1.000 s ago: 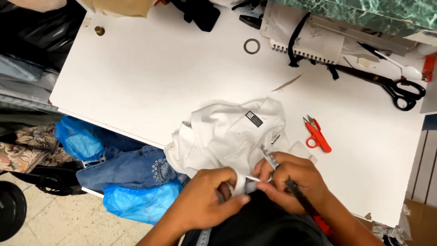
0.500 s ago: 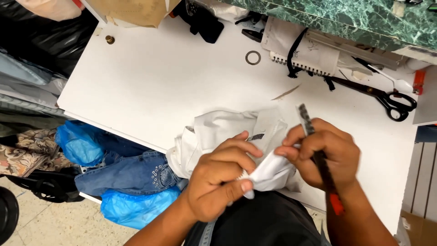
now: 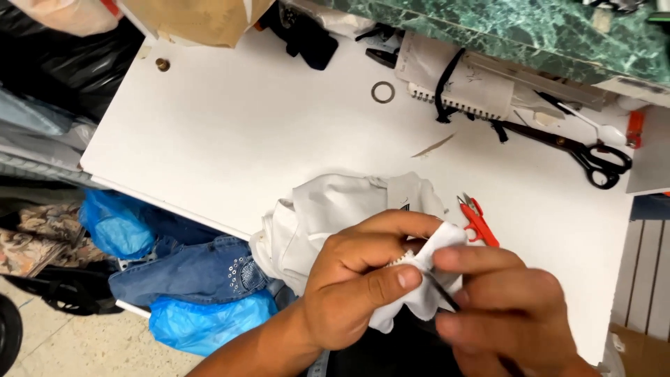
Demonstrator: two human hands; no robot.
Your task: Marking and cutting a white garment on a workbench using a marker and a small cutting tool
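A white bench (image 3: pixel 230 132) is filling most of the view, its top running slantwise from the far left corner toward the near right. At its near edge a bunched white garment (image 3: pixel 328 209) is lying partly over the side, and the person's two hands are meeting over the part of it closest to the body. The left hand (image 3: pixel 363 279) is pinching a fold of the white cloth between thumb and curled fingers. The right hand (image 3: pixel 502 307) is closing around the same fold from the other side, with a thin dark tool (image 3: pixel 441 297) passing under its fingers; what kind of tool it is cannot be told.

Just beside the garment, toward the right edge, red thread snips (image 3: pixel 478 220) are lying on the bare top. Along the far edge a spiral notebook (image 3: pixel 460 84) is sitting under a black strap, with large black-handled scissors (image 3: pixel 579 153) to its right and a small metal ring (image 3: pixel 382 92) to its left. A green marbled ledge (image 3: pixel 502 35) is rising behind the far edge. Below the left edge, blue plastic bags (image 3: pixel 112 227) and a pair of studded jeans (image 3: pixel 195 269) are piling up on the tiled floor (image 3: pixel 77 345).
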